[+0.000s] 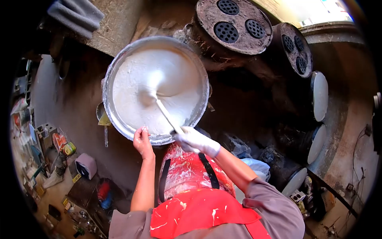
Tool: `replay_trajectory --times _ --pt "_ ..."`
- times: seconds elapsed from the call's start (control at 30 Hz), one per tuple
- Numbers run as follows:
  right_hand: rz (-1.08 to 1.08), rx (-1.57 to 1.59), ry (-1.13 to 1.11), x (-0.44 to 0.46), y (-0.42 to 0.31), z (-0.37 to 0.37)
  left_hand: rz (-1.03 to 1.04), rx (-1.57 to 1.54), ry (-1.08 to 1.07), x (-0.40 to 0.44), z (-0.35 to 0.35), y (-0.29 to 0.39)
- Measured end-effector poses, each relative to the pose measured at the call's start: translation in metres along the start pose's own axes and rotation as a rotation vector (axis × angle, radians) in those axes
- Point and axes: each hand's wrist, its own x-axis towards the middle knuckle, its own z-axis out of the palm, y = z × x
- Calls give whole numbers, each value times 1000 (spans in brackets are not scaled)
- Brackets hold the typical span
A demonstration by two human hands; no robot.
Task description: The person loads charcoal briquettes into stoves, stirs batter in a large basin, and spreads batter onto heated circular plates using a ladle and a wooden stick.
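Note:
A large round metal pot [106, 85] holds a thick, whitish mass with a hollow near its middle. A pale stick [167, 113] slants from that hollow toward me. My right hand [195, 140], in a white glove, is wrapped round the stick's near end, over the pot's front rim. Bare and spattered with white, my left hand [143, 141] is at the rim's front left, its fingers bent together near the edge. Whether anything is between those fingers is too small to tell. A red apron [199, 211] with white splashes covers my front.
Drums topped with round perforated plates [234, 28] stand behind on the right. Several pale-lidded containers [319, 96] line the right side. A grey cloth [77, 16] lies at the back left. A pink-grey container [86, 165] and assorted items are at the lower left.

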Motion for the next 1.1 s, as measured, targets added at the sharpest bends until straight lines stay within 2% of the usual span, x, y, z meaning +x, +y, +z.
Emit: replay_trajectory --times 0.07,0.1,0.13,0.23,0.3,0.33,0.37,0.4,0.43,0.47,0.53,0.57,0.6,0.63,0.67,0.7,0.73,0.77,0.83,0.87,0.9,0.93,0.97,1.0,1.07,1.1 --pt "182 -237 -17 -76 -10 -1 41 -27 -85 -15 4 15" --pt "230 -166 -19 -103 15 -12 62 -72 -134 -22 9 25" --pt "276 -95 -23 -115 39 -25 65 -70 -149 -28 16 37" --pt "342 -185 104 -85 51 -48 243 -39 -375 -32 40 51" --pt "230 -281 142 -12 57 -58 304 44 -523 -31 75 57" --pt "145 -374 235 12 56 -44 373 77 -578 -34 98 64" --pt "40 -580 308 42 72 -45 427 184 -674 -33 120 64" --pt "-455 -777 371 122 174 -82 456 259 -732 -34 144 61" --pt "-258 -615 280 105 147 -64 424 266 -796 -34 168 51" --pt "-591 -620 344 122 186 -68 496 353 -831 -37 194 41" --pt "25 -397 109 37 111 -51 561 479 -947 -41 242 -2" --pt "25 -297 100 26 122 -61 634 565 -943 -45 263 -24" --pt "26 -198 89 17 142 -64 454 618 -967 -45 283 -53" --pt "-294 -268 236 27 196 -77 307 649 -918 -36 303 -94" --pt "-341 -242 315 16 218 -84 159 679 -865 -31 319 -125" --pt "-389 -218 393 6 240 -91 153 819 -822 -34 328 -122" --pt "-256 -129 397 -15 238 -96 152 953 -770 -33 337 -118" --pt "-124 -38 408 -36 233 -101 182 975 -680 -17 347 -158" --pt "-23 198 413 -53 242 -103 135 1218 -681 6 363 -176" --pt "23 357 404 -58 241 -108 256 1412 -728 31 369 -206" --pt "29 443 419 -56 251 -110 300 1471 -611 60 376 -245" --pt "38 530 433 -55 264 -112 591 1816 -704 109 384 -310" --pt "8 582 423 -54 271 -113 488 1557 -565 104 387 -280" --pt "9 655 413 -55 272 -115 409 1620 -697 101 394 -252" --pt "-19 688 381 -53 275 -121 1121 1740 -698 162 364 -351" --pt "-18 706 381 -53 272 -125 1116 1756 -704 158 363 -343"
